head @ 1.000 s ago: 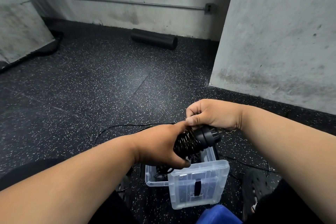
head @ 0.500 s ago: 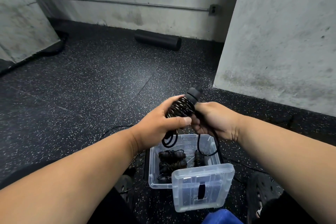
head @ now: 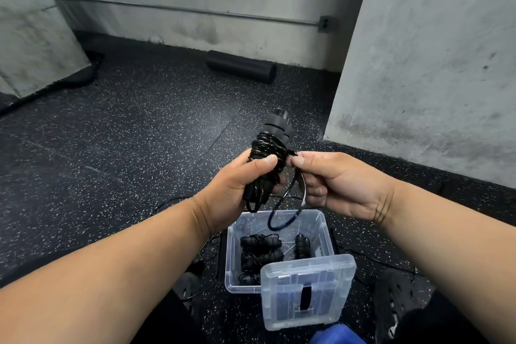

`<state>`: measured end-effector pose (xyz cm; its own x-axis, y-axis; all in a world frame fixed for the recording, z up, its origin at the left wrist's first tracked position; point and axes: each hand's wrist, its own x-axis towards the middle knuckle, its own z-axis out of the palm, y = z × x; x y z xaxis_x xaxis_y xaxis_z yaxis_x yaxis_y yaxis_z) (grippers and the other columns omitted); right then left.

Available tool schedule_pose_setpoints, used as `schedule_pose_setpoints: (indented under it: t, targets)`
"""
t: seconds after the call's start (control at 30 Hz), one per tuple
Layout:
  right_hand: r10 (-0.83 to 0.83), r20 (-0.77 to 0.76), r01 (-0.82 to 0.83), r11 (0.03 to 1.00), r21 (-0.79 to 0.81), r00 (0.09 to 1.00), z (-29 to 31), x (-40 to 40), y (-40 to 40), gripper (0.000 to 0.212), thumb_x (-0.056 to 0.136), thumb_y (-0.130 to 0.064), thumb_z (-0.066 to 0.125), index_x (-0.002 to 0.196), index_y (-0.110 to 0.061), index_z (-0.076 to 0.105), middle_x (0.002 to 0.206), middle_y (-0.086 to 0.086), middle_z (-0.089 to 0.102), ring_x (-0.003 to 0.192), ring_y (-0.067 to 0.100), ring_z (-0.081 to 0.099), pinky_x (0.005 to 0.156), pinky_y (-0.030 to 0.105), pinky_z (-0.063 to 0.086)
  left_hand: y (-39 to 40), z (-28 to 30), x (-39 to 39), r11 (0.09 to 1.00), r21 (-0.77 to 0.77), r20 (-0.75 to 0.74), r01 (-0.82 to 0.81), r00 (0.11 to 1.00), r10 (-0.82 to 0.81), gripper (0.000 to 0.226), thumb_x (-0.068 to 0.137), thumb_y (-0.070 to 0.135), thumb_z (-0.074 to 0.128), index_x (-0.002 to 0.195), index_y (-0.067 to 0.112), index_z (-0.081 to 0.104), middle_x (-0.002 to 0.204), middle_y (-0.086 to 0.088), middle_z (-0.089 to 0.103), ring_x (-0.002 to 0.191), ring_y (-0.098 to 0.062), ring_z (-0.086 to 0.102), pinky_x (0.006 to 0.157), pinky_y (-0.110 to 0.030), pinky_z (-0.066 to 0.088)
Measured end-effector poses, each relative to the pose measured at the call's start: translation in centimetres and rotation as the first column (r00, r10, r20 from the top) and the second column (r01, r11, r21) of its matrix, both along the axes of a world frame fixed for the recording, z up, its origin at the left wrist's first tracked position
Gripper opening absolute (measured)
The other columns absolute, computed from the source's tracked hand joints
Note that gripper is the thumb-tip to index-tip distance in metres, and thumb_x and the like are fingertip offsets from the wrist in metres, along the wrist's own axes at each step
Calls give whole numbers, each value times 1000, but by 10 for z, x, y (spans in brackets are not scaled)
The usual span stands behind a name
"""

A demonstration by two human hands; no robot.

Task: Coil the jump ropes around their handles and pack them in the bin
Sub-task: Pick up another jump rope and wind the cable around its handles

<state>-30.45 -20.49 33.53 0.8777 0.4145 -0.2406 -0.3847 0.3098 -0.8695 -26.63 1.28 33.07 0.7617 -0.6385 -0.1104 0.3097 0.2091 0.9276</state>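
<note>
My left hand (head: 236,190) grips a pair of black jump-rope handles (head: 269,153) wrapped in thin black cord, held upright above the bin. My right hand (head: 339,186) pinches the loose end of the cord (head: 284,219) right beside the wrapped bundle; a loop of it hangs down toward the bin. Below stands a clear plastic bin (head: 321,227) on the floor. Inside lie coiled jump ropes (head: 261,253) in black bundles. The bin's clear lid (head: 307,289) leans across its near right corner.
Loose black cord (head: 173,201) trails over the speckled rubber floor left of the bin. A black foam roller (head: 241,65) lies by the back wall. A concrete pillar (head: 430,64) rises at right. A blue object (head: 336,335) and my shoe (head: 396,299) are near the bottom edge.
Both hands have risen from just above the bin. The wrapped handles turned from lying sideways to pointing up, and my right hand moved from on top of them to their right side.
</note>
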Motion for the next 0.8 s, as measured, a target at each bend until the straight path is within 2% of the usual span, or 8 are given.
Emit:
schedule_pose_setpoints:
  t: [0.07, 0.17, 0.23, 0.33, 0.43, 0.53, 0.7, 0.8]
  targets:
    - [-5, 5, 5, 996, 85, 1000, 2, -2, 4, 25, 89, -27, 80, 106, -14, 69, 63, -5, 49, 49, 4, 36, 48, 17, 34, -2, 1, -1, 999, -37, -41, -10, 999, 9, 56, 94, 29, 61, 138, -4, 53, 107, -18, 64, 88, -22, 65, 78, -32, 58]
    - [-18, 23, 16, 995, 99, 1000, 4, -4, 3, 32, 82, -27, 87, 105, -14, 68, 63, -6, 43, 50, 2, 38, 50, 16, 34, -3, 2, -3, 999, -43, -59, -25, 998, 23, 56, 94, 33, 60, 138, -2, 56, 103, -17, 66, 84, -22, 66, 74, -31, 58]
    - [-57, 14, 55, 992, 112, 998, 5, -4, 2, 23, 87, -22, 82, 104, -15, 67, 59, -6, 41, 46, 2, 36, 49, 17, 29, -4, 2, -4, 999, -24, -67, -43, 997, 42, 57, 93, 36, 61, 137, 1, 57, 99, -14, 70, 81, -20, 68, 72, -30, 58]
    - [-151, 0, 150, 982, 114, 989, 5, -3, 5, 4, 96, -15, 67, 93, -17, 65, 53, -4, 38, 40, 4, 31, 47, 20, 24, -6, 1, -6, 996, -61, -113, -60, 992, 53, 57, 92, 37, 64, 138, 3, 58, 101, -13, 71, 87, -21, 69, 83, -34, 56]
    - [-221, -30, 224, 967, 119, 975, 6, -2, 11, 13, 97, -17, 64, 85, -18, 60, 52, -3, 36, 38, 6, 28, 45, 20, 23, -8, 1, -7, 991, -108, -132, -75, 989, 60, 59, 92, 36, 65, 140, 0, 58, 113, -14, 71, 95, -20, 72, 86, -32, 62]
    - [-278, -69, 285, 950, 125, 958, 6, -1, 16, 17, 101, -14, 59, 85, -16, 55, 53, -2, 38, 37, 6, 29, 42, 19, 24, -10, 0, -8, 995, -81, -129, -61, 990, 50, 70, 91, 40, 64, 147, -2, 53, 128, -24, 69, 102, -28, 72, 88, -39, 63]
    - [-354, -161, 372, 923, 99, 921, 5, 5, 23, 24, 103, -8, 53, 80, -14, 51, 50, -3, 40, 33, 4, 31, 38, 17, 20, -14, -3, -9, 996, -18, -140, -92, 986, 89, 70, 89, 44, 65, 146, 6, 52, 133, -27, 68, 96, -31, 74, 89, -44, 62]
    - [-389, -183, 405, 912, 61, 903, 3, 6, 29, 26, 104, -7, 51, 78, -14, 52, 48, -4, 40, 32, 3, 31, 36, 16, 20, -16, -6, -9, 996, 25, -106, -85, 991, 87, 65, 93, 43, 64, 146, 7, 49, 134, -33, 64, 106, -41, 69, 88, -46, 60]
